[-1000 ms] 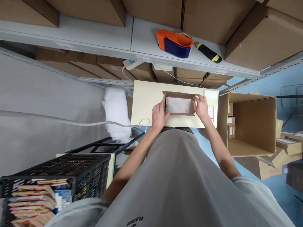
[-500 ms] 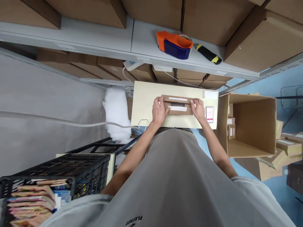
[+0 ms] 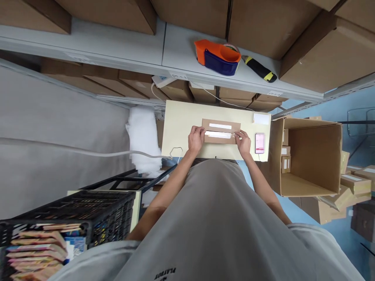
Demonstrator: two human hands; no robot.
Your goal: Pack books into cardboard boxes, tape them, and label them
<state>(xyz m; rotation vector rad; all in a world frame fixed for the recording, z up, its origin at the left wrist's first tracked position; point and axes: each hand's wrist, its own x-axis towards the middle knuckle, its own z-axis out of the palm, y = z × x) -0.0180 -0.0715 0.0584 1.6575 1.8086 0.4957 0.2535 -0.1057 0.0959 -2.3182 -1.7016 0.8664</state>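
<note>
A small brown cardboard box [image 3: 221,121] lies on the pale yellow tabletop [image 3: 181,121], with two white strips on its upper face. Its flaps meet along a narrow middle seam. At the box's left edge is my left hand [image 3: 196,139], fingertips pinched together near the end of the seam. My right hand [image 3: 242,143] is at the right edge, its fingertips closed at the other end of the seam. What either pinch holds is too small to make out. A phone [image 3: 259,143] with a lit screen rests right of my right hand.
Right of the table stands a large open carton [image 3: 312,156] with small boxes inside. An orange and blue tape dispenser [image 3: 218,57] and a black-yellow cutter [image 3: 259,69] lie on the shelf ahead. A black crate [image 3: 108,218] is at the lower left.
The box's flaps have come down and the dark gap between them has closed. Both hands have shifted slightly down toward me, and their fingers have drawn together at the seam's ends.
</note>
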